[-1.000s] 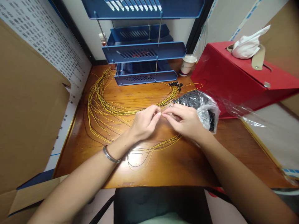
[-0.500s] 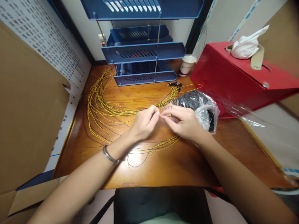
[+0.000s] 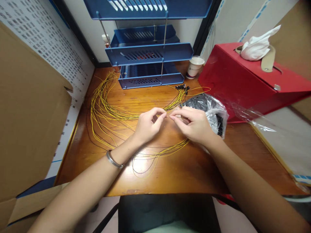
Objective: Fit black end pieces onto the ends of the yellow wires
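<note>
Fingers (image 3: 157,111) of the left hand (image 3: 147,126) and of the right hand (image 3: 197,125) curl to their thumbs, tips close together; whether they grip anything is too small to tell. Half a second ago the two hands' fingertips nearly met; now a slightly wider gap parts them. Yellow and black wires (image 3: 121,115) lie unmoved on the table (image 3: 175,178), curving behind the left hand to black ends (image 3: 182,89). A plastic bag (image 3: 215,113) sits just beyond the right hand, near a red box (image 3: 225,81).
</note>
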The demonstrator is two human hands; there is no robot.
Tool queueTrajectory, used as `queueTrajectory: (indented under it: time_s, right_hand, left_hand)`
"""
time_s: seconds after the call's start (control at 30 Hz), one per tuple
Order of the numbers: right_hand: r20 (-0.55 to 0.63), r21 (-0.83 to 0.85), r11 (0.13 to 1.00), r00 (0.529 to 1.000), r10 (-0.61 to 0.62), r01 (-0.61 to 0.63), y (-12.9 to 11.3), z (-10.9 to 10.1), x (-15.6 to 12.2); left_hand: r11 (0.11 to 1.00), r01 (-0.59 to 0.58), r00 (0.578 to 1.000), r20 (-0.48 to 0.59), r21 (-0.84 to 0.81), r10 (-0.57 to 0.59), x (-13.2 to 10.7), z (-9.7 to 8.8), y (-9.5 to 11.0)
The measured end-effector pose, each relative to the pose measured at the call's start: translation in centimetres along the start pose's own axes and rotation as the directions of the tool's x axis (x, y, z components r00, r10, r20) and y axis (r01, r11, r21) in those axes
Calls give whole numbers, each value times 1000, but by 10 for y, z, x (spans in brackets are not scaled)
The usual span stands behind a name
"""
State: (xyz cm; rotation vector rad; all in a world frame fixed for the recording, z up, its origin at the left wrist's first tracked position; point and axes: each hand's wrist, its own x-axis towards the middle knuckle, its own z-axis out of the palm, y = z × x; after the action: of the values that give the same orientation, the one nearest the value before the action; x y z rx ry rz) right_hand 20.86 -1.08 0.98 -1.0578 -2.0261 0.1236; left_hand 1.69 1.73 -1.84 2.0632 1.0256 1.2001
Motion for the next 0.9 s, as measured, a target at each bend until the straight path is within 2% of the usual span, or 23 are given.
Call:
queueTrajectory:
  time_s: [0.3, 0.47, 0.7, 0.9]
  right_hand:
    - [4, 11, 999, 999, 37, -37, 0, -2, 0]
    - [20, 14, 998, 998, 58, -58, 0, -1, 0]
    - [23, 2, 999, 999, 34, -34, 1, -1, 1]
    - [11, 12, 999, 999, 40, -40, 0, 1, 1]
  left_hand:
    - [987, -159, 987, -26, 24, 160, -2, 1, 1]
    - [978, -200, 979, -26, 58, 202, -2, 1, -1]
    - [974, -213, 977, -12, 82, 215, -1, -1, 0]
    - [992, -122, 993, -4, 15, 122, -2, 0, 4]
